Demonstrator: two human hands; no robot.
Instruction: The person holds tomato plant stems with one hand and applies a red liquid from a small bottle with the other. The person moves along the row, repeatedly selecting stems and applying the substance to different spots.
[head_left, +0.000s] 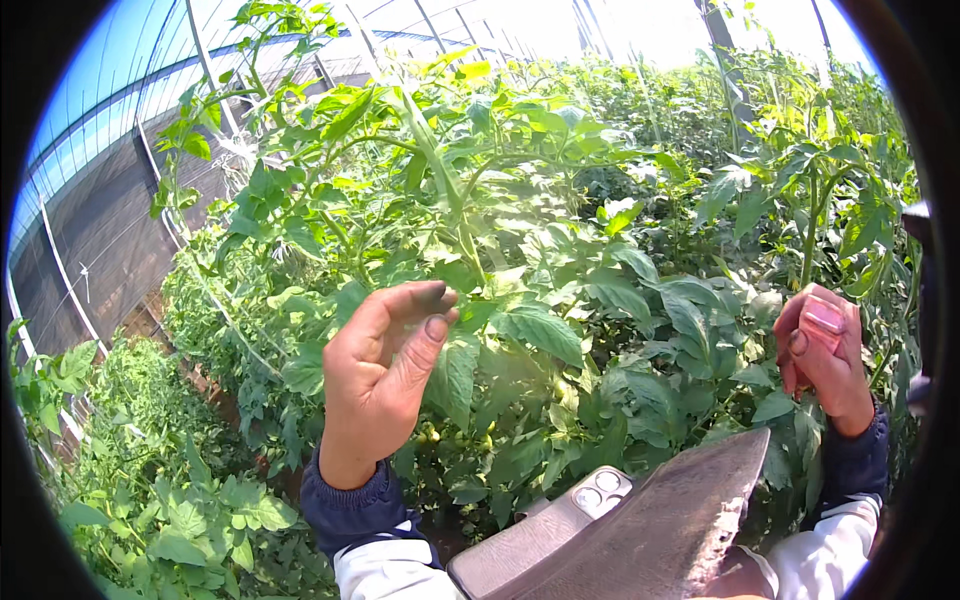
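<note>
My left hand (382, 382) is raised in front of a tomato plant (465, 240), its fingers curved. Thumb and index fingertips are close but apart, with nothing visible between them, and the index fingertip is darkened. At the right, my right hand (825, 352) is raised beside another plant's stem (811, 217), its fingers bent inward. A shiny pinkish thing (823, 315) shows at those fingers; whether it is gripped or worn is unclear. Below, between my forearms, lie a phone in a case (525, 544) and a stiff brown sheet with a worn edge (660, 517).
Dense leafy plants (637, 300) fill the space ahead, with small pale fruits (435, 435) low among them. More low plants (180, 517) grow at the left. Strings and poles (199, 60) rise toward the greenhouse frame, and a dark mesh wall (112, 240) stands at the left. A post (726, 67) rises at the upper right.
</note>
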